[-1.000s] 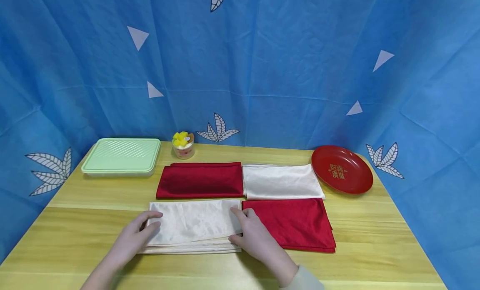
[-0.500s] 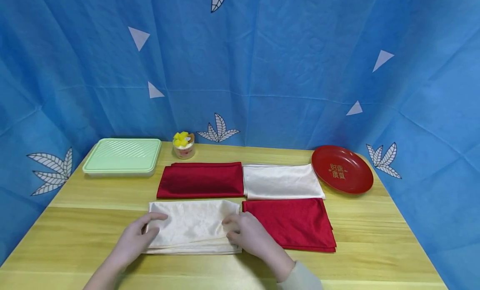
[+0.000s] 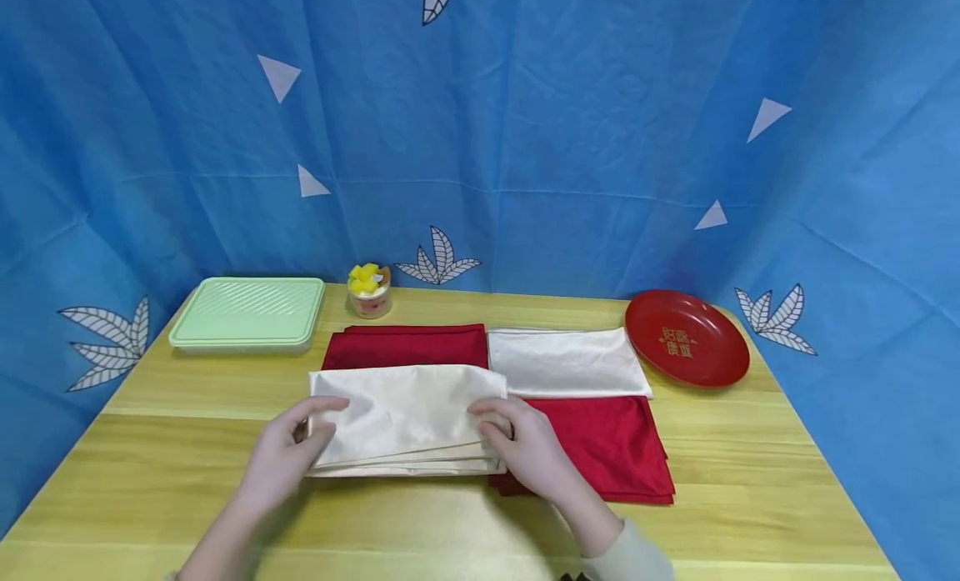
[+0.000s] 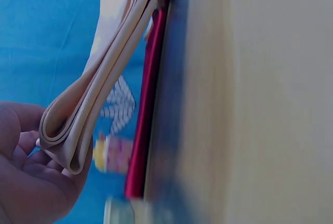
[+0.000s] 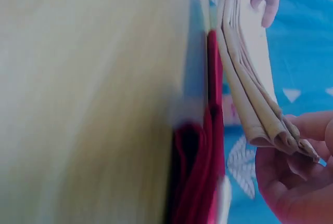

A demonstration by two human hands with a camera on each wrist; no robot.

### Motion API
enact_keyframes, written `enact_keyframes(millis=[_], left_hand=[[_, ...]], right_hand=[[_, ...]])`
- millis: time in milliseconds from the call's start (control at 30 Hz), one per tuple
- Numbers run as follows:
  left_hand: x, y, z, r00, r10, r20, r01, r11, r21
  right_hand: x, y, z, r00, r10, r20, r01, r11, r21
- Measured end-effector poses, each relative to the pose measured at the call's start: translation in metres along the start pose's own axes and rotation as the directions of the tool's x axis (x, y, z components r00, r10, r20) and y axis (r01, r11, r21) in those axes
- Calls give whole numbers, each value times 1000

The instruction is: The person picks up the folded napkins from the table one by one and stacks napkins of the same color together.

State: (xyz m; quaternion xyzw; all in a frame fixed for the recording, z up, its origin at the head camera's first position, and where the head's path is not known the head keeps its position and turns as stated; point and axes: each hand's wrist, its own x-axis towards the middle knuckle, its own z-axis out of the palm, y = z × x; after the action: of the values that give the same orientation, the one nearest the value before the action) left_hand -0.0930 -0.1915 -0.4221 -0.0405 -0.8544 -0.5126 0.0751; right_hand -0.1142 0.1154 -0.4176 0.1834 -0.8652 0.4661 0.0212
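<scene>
Table [image 3: 172, 456] stretches below white cloth [image 3: 408, 414], left hand [image 3: 282, 452] and right hand [image 3: 531, 448] gripping edges.

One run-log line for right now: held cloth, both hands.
folded cream cloth: held above table | left hand: grips its left end | right hand: grips its right end

The head camera looks forward and down from above the near side of the tabletop [image 3: 420, 531], the widest view, reaching the blue curtain [image 3: 495, 122] behind. The left wrist camera sits close and low, its picture turned sideways: tabletop at right, curtain at left, left fingers [image 4: 26, 116] lower left. The right wrist view, equally close, mirrors it, right fingers [image 5: 315, 125] lower right. All three share the white cloth [image 3: 405, 410]; head and left wrist share the yellow-topped cup [image 3: 370, 299].
</scene>
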Motion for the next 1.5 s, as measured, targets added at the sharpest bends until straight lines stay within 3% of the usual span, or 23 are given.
enact_keyframes(millis=[133,433,733,900,1000,1200,1500], left_hand=[[14,13,21,1000,2,29,1,995,-97],[55,38,82,981,-79,179,111,977,-180],[89,54,136,968,20,251,27,982,-185],[105,60,160,955,6,298,42,987,-155],[112,62,172,946,-3,323,52,988,-144],[124,63,191,949,20,316,4,997,-75],[129,61,198,959,28,284,-18,999,-39]], right_hand=[[1,11,-19,995,53,-82,-57,997,-49],[1,45,-72,972,124,-200,-151,981,-124],[7,75,-114,954,99,-282,-172,954,-246],[14,88,-128,951,79,-300,-175,936,-305],[19,96,-134,950,76,-303,-181,925,-335],[28,111,-142,950,86,-301,-200,907,-371],[32,119,-143,956,63,-288,-178,903,-391]])
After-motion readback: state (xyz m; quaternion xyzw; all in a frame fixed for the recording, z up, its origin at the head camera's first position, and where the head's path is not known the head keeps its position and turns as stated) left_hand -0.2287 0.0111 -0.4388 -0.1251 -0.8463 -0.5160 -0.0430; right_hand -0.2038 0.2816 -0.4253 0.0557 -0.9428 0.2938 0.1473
